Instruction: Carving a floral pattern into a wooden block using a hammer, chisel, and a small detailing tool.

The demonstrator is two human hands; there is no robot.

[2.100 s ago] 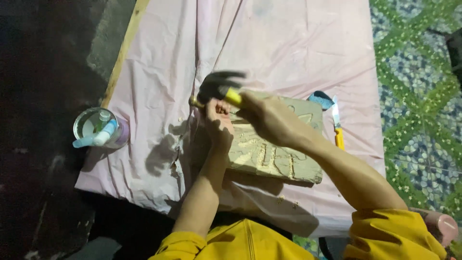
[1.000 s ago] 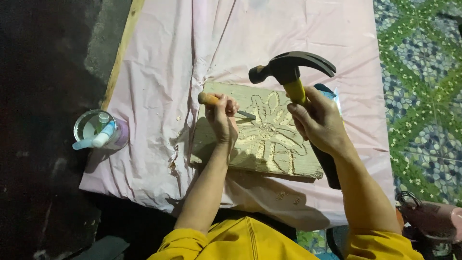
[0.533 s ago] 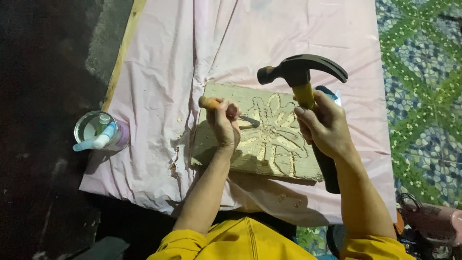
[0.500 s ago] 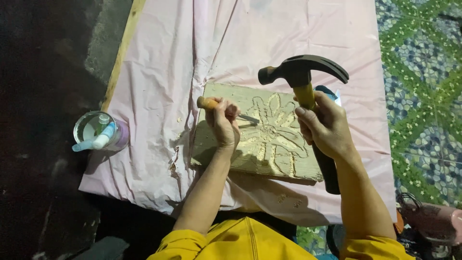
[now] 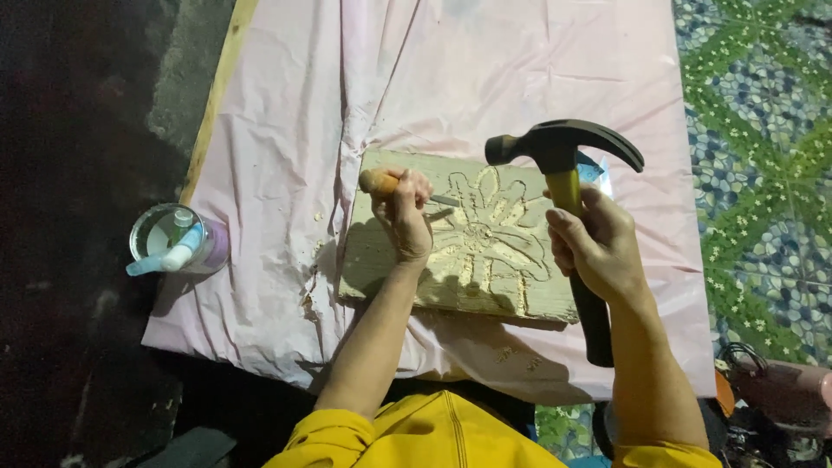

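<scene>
A pale wooden board (image 5: pixel 485 277) carved with a flower lies on a pink sheet (image 5: pixel 286 173). My left hand (image 5: pixel 403 217) grips a chisel (image 5: pixel 381 180) by its orange-brown wooden handle, and the metal blade lies on the carving, pointing right toward the flower's petals. My right hand (image 5: pixel 598 247) holds a claw hammer (image 5: pixel 563 147) with a black head and yellow-black handle, raised above the board's right end. The hammer head is level with the chisel and well to its right.
A clear tumbler (image 5: pixel 173 243) with a lid and a light blue straw stands at the sheet's left edge. A wooden strip (image 5: pixel 212 100) runs under the sheet's left side. Green patterned floor (image 5: pixel 763 156) lies to the right. Wood chips scatter beside the board.
The hammer swung up and right off the chisel's end, and has risen a little more since. My left hand keeps the chisel on the carving.
</scene>
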